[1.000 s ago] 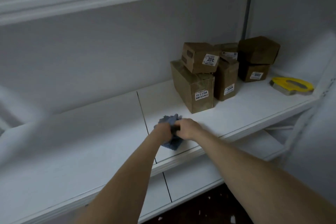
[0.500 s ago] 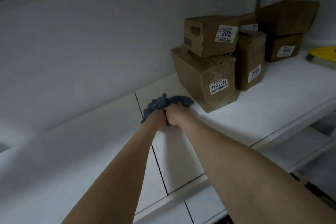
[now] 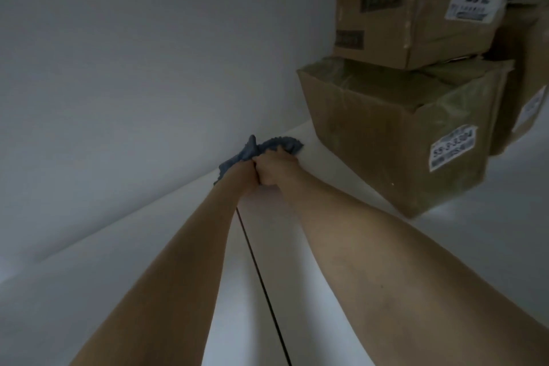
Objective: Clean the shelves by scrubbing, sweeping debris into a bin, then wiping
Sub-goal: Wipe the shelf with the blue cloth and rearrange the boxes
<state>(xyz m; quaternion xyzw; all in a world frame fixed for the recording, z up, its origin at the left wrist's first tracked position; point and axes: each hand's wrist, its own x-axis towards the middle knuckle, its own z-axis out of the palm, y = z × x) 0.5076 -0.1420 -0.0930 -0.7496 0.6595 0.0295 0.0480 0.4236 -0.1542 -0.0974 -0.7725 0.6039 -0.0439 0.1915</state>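
A crumpled blue cloth (image 3: 269,147) lies at the very back of the white shelf (image 3: 166,249), against the rear wall. My left hand (image 3: 242,177) and my right hand (image 3: 274,169) are pressed side by side, both with fingers curled into the cloth and holding it down on the shelf. Both forearms reach far forward over the shelf board. A dark seam (image 3: 261,285) between two shelf boards runs from the hands toward me. The fingertips are hidden behind the knuckles and the cloth.
Right of the hands stands a large cardboard box (image 3: 398,140) with a white label, and a smaller box (image 3: 416,6) is stacked on it. More boxes (image 3: 528,74) stand behind at the right edge. The grey rear wall (image 3: 148,53) closes off the shelf.
Both hands have pushed the cloth from near the shelf's front edge to the back wall. My view has moved in close, so the boxes loom larger.
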